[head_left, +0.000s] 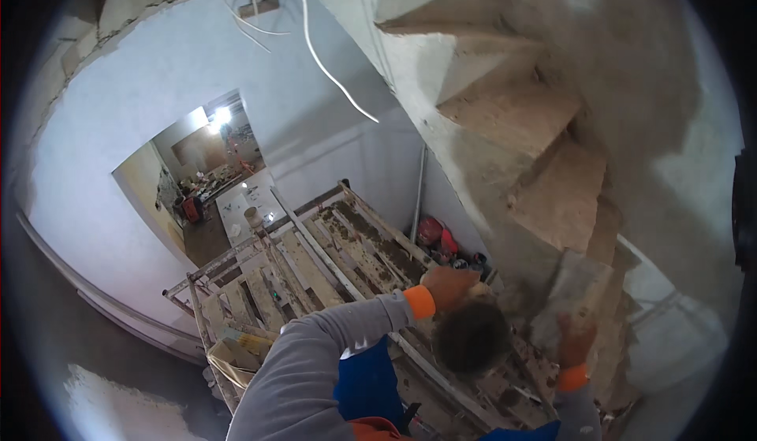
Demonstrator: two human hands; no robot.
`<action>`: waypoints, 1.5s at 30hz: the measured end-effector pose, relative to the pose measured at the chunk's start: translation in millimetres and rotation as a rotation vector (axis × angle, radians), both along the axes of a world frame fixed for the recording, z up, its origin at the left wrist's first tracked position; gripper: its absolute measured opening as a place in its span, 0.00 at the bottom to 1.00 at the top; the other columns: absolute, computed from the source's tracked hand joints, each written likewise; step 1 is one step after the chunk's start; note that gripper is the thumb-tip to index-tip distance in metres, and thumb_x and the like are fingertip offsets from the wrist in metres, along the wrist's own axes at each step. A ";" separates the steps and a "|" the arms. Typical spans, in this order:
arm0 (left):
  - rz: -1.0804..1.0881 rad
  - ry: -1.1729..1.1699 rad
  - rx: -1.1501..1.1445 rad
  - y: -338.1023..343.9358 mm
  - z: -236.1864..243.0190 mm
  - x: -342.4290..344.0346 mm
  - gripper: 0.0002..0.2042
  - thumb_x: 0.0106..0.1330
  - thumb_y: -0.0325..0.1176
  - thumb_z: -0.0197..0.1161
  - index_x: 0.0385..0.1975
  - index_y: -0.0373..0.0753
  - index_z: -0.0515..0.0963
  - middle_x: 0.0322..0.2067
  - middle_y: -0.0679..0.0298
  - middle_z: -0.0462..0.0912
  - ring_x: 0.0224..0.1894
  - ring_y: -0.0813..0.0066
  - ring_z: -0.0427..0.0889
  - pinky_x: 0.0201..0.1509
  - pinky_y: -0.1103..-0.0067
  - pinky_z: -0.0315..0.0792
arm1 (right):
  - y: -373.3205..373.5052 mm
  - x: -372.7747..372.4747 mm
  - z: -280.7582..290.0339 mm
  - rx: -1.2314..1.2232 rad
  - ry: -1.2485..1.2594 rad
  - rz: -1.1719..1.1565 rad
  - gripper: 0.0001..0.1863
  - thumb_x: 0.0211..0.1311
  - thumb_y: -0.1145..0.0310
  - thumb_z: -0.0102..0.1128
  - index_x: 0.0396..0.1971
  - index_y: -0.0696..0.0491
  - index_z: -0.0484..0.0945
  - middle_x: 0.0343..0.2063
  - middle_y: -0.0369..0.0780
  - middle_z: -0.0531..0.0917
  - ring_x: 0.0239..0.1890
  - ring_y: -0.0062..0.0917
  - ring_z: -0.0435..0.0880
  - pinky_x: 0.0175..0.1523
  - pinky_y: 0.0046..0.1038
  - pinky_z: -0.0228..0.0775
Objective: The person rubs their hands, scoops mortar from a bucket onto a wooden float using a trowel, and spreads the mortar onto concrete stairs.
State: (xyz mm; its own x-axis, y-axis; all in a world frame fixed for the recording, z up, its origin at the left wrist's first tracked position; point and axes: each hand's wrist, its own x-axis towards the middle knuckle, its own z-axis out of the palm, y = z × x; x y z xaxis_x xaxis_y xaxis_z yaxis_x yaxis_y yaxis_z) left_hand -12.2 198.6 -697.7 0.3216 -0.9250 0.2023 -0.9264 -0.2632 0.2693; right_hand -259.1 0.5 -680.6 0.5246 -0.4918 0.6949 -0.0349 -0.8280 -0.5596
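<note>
My left hand (451, 286), in a grey sleeve with an orange cuff, reaches across in front of me. Its fingers are closed by a pale edge, and what they grip is hard to make out. Just below it is a dark round thing (471, 336), perhaps a container, with its details lost in shadow. On the right, my right hand (577, 340) is closed at the lower end of a pale flat rectangular plate (574, 287). This plate lies close to the plastered underside of the stairs; whether it touches is unclear.
A scaffold platform of worn planks (315, 244) stretches below me, with an open cardboard box (236, 354) at its left. Concrete stairs (505, 110) curve overhead at the right. A white cable (319, 59) hangs down. Beyond a doorway (213, 173) a lamp shines. Red things (436, 234) lie by the wall.
</note>
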 end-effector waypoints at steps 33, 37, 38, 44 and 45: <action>-0.511 1.061 -0.420 -106.4 86.8 -125.0 0.10 0.64 0.31 0.63 0.29 0.32 0.71 0.28 0.61 0.77 0.27 0.78 0.76 0.28 0.80 0.70 | 5.5 -2.0 40.6 0.507 -0.324 -0.157 0.15 0.65 0.62 0.58 0.44 0.57 0.74 0.32 0.34 0.77 0.36 0.17 0.74 0.42 0.22 0.68; -0.439 1.098 -0.649 -120.7 98.2 -153.8 0.17 0.66 0.35 0.61 0.43 0.30 0.64 0.35 0.57 0.72 0.27 0.77 0.73 0.29 0.77 0.70 | -5.2 -23.5 36.9 0.392 -0.328 -0.293 0.18 0.64 0.64 0.59 0.48 0.59 0.74 0.35 0.36 0.78 0.37 0.17 0.74 0.43 0.22 0.68; -0.375 1.136 -0.725 -121.9 97.9 -156.9 0.21 0.66 0.36 0.61 0.48 0.29 0.61 0.39 0.55 0.70 0.29 0.75 0.73 0.33 0.76 0.71 | -7.2 -27.8 35.7 0.385 -0.327 -0.312 0.18 0.64 0.64 0.59 0.48 0.59 0.74 0.35 0.36 0.78 0.37 0.17 0.74 0.43 0.22 0.68; -0.304 0.843 -0.929 -137.1 75.0 -158.6 0.21 0.67 0.36 0.59 0.49 0.29 0.61 0.43 0.53 0.68 0.41 0.65 0.71 0.49 0.70 0.67 | -17.5 -48.9 21.7 0.585 -0.593 -0.231 0.15 0.62 0.69 0.59 0.46 0.59 0.74 0.35 0.39 0.78 0.38 0.19 0.74 0.42 0.23 0.69; -0.305 0.850 -0.923 -139.0 69.4 -155.7 0.21 0.67 0.36 0.59 0.49 0.29 0.61 0.43 0.53 0.68 0.41 0.65 0.71 0.49 0.70 0.67 | -15.8 -48.3 21.6 0.476 -0.478 -0.335 0.14 0.61 0.70 0.58 0.45 0.59 0.74 0.35 0.40 0.77 0.37 0.21 0.75 0.42 0.25 0.68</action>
State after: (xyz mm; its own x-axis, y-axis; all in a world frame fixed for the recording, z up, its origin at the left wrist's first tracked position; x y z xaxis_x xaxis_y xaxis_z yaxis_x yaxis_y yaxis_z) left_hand -167.8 59.7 -628.3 0.4652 -0.6119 0.6397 -0.3653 0.5255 0.7684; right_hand -307.3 -15.2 -659.1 -0.0113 -0.8761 0.4821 0.0943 -0.4809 -0.8717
